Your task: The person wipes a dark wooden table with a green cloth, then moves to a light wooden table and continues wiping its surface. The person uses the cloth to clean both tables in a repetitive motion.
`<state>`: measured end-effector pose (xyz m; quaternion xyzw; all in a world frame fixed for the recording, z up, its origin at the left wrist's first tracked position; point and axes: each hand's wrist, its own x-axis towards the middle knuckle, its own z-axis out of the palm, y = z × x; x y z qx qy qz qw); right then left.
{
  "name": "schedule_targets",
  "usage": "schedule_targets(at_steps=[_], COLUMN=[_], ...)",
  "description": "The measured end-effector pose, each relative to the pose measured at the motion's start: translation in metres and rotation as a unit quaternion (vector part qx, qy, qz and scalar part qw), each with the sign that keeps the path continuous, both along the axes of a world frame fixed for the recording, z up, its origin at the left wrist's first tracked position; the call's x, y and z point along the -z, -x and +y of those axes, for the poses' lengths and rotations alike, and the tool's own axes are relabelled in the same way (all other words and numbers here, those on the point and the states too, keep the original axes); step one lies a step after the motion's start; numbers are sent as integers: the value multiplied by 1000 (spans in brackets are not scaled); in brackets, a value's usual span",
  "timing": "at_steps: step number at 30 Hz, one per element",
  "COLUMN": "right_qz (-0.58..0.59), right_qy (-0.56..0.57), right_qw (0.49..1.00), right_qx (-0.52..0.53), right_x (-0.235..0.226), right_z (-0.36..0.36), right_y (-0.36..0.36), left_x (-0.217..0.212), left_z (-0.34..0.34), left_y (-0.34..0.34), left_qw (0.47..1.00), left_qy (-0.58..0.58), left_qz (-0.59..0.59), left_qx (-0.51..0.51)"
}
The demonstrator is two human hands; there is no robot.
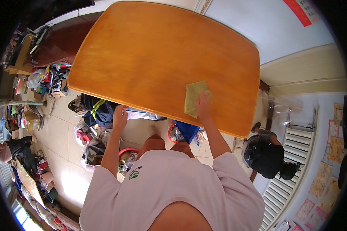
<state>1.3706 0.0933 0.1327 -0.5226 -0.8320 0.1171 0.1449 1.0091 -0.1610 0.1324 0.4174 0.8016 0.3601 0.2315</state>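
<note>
A wooden table (162, 50) with a glossy orange-brown top and rounded corners spreads out in front of me. On its right part lies a yellowish-green cloth (193, 96), spread nearly flat with its far edge slightly slanted. My right hand (203, 107) presses on the cloth's right side, fingers closed over it, and the forearm reaches across the table's near edge. My left hand (120, 116) is at the near edge, left of the middle. Its fingers are curled, and nothing shows in them.
Below the table's near edge are a dark blue bag (98, 109) with a yellow stripe, a red basin (128, 151) and plastic bags (83, 133). A person in dark clothes (264, 156) is at the right by a white radiator (291, 154). Clutter lines the left side.
</note>
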Motion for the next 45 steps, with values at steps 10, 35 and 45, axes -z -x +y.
schedule_targets(at_steps=[10,35,45], right_qz=[-141,-123,-40], right_qy=[-63,-47,57], right_qw=[982,989,982], right_qx=[107,74,-174], right_x=[27,20,-11], right_z=[-49,-39,-72], right_y=[97,160,214], left_x=[6,-6,-1], left_z=[43,46,74], left_y=[54,57,6], left_qw=[935,935,910], left_qy=[213,225,149], left_qz=[269,250,344], left_qx=[94,112,178])
